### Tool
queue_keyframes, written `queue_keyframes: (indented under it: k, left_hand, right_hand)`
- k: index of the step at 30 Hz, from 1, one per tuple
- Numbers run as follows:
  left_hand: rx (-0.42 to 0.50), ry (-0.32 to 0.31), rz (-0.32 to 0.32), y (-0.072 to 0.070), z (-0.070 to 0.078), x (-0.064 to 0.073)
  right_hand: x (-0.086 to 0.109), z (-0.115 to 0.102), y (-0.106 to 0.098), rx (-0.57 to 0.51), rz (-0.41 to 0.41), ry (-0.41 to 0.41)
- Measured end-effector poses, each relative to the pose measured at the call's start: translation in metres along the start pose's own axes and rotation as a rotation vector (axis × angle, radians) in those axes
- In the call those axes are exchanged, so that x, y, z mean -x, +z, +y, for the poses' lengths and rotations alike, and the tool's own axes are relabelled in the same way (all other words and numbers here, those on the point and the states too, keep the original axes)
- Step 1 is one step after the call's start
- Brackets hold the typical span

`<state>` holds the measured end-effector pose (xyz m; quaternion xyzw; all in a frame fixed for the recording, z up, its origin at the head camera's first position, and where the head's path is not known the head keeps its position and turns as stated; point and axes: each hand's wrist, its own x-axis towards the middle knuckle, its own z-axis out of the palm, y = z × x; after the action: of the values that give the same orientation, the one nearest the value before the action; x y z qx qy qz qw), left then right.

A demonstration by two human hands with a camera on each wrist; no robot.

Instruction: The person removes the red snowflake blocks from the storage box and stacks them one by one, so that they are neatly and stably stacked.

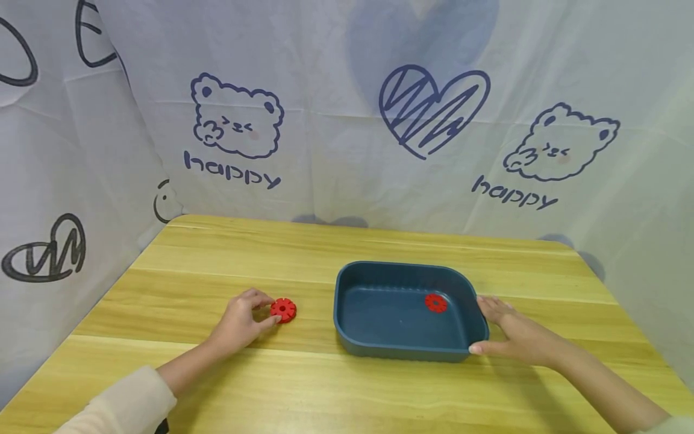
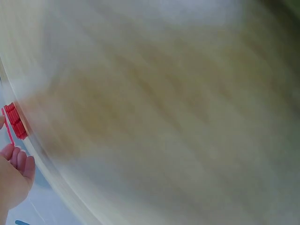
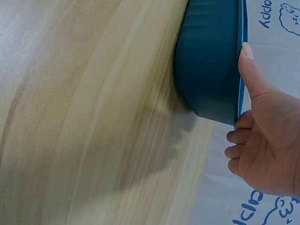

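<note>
My left hand [image 1: 242, 322] pinches a thin red notched disc [image 2: 8, 127] between thumb and finger. That disc is tilted slightly away from a short stack of red notched discs [image 2: 17, 122], which sits on the table to the left of a dark blue plastic basin [image 1: 398, 349]. From above, the pinched disc and the stack overlap. At the basin's right end my right hand [image 1: 520, 337] grips the rim, thumb [image 3: 251, 70] at the near corner and fingers by the end wall. Inside the basin, toward its right side, lies one flat red notched disc [image 1: 436, 303].
The wooden table [image 1: 325, 392] reaches back to a white cloth [image 1: 325, 120] with drawn bears and a heart. More of this cloth hangs along the left and right sides. Bare tabletop separates the disc stack from the basin.
</note>
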<state>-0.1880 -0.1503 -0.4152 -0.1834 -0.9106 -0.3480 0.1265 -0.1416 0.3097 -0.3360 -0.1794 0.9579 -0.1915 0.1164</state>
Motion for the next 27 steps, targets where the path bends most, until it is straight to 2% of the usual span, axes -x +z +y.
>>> queue_keyframes:
  k: [15,27]
  left_hand:
    - [-0.003,-0.006,0.005,-0.0005,0.0037,-0.0001]
    - [-0.002,0.009,-0.016,0.0000,-0.0002,-0.0001]
  right_hand:
    - [-0.0006,0.0016,0.0007,0.004,0.015,-0.010]
    - [-0.0004,0.0007,0.0006,0.002,0.002,-0.007]
